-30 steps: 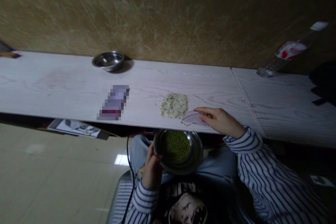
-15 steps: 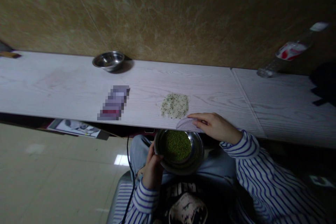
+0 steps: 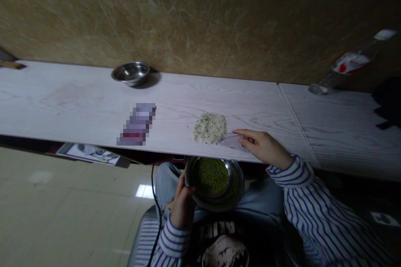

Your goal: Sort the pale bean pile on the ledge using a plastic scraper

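Observation:
My left hand point(image 3: 184, 206) grips the side of a steel bowl point(image 3: 216, 205) resting over my lap, and the bowl holds a heap of green mung beans point(image 3: 213, 176). My right hand point(image 3: 265, 147) lies at the table's near edge, its fingers pressing on a thin, pale lilac half-round piece point(image 3: 232, 142). I cannot tell what this piece is made of. It touches the side of a flat pile of pale grains flecked with dark green point(image 3: 209, 128), which lies on the white wood-grain table point(image 3: 78, 100).
A small steel bowl point(image 3: 130, 73) stands by the wall at the table's far edge. A pixelated flat item point(image 3: 137, 124) lies on the table. A plastic bottle point(image 3: 349, 63) and dark cloth point(image 3: 388, 100) are at the right. A black cable point(image 3: 153, 187) hangs near my left arm.
My right hand slid the lilac piece toward the near edge, then back up beside the pile. The left hand and bowl stay in place.

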Demonstrator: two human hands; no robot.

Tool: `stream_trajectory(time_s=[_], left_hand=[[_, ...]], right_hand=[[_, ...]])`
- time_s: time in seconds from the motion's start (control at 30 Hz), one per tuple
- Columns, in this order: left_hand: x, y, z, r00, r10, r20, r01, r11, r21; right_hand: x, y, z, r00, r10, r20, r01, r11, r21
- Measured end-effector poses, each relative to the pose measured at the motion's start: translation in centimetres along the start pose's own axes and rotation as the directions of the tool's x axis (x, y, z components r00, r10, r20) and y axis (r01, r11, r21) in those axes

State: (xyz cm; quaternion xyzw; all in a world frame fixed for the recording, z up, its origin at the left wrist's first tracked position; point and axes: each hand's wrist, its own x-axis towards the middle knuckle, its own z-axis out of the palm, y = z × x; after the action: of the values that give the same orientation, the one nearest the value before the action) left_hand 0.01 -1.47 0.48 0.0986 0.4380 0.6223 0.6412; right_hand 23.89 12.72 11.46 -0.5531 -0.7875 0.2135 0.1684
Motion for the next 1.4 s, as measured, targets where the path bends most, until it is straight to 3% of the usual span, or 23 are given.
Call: stream_trajectory(time_s=[0.27, 0.9, 1.4], left_hand=[[0.04, 0.14, -0.28, 0.998, -0.004, -0.058, 0.004, 1.0, 0.006], [0.05, 0.0, -0.44, 0.999, 0.001, -0.034, -0.001, 1.0, 0.014], [-0.21, 0.36, 0.04, 0.997, -0.006, -0.081, 0.005, 1.0, -0.012]], right_hand=[[0.38, -0.44, -0.42, 0.999, 0.03, 0.021, -0.03, 0.999, 0.013], [-0.32, -0.46, -0.1, 0.999, -0.019, 0.044, 0.019, 1.0, 0.013], [0.11, -0.94, 0.31, 0.999, -0.02, 0.04, 0.02, 1.0, 0.003]])
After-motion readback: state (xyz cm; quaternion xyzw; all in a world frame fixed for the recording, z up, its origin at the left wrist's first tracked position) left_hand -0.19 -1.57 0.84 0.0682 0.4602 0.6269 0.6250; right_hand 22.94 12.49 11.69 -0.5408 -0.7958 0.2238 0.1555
